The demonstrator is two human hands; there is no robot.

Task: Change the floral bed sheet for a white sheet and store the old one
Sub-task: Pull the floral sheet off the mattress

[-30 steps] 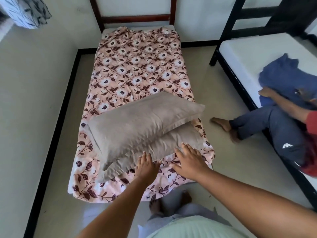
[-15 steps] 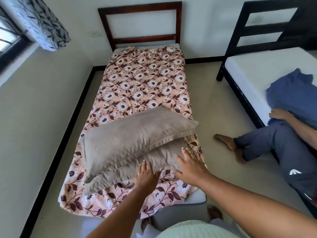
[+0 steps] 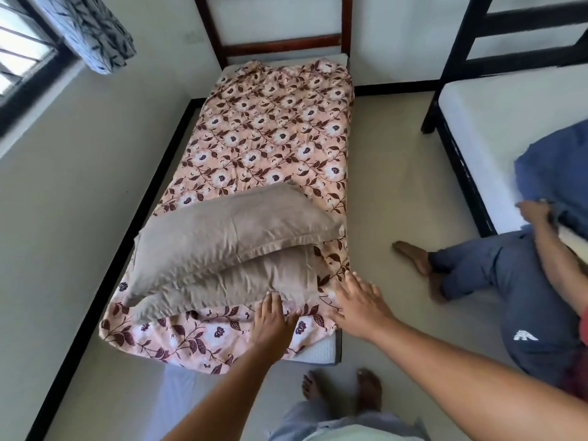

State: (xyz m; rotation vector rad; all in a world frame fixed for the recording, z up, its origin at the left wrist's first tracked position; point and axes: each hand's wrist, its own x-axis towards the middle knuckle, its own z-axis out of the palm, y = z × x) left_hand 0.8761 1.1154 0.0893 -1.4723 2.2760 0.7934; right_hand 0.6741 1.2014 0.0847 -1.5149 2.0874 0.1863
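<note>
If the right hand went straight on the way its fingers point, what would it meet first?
Probably the right end of the lower grey-brown fabric pillow, just ahead of the right hand on the pink floral bed sheet. Its height is unclear, so it may brush the sheet first.

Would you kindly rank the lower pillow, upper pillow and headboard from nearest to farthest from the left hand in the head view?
1. Lower pillow, at the left hand's fingertips.
2. Upper pillow, stacked just beyond.
3. Headboard, at the far end.

matt creased cloth pillows on printed cloth sheet, glossy wooden headboard.
</note>
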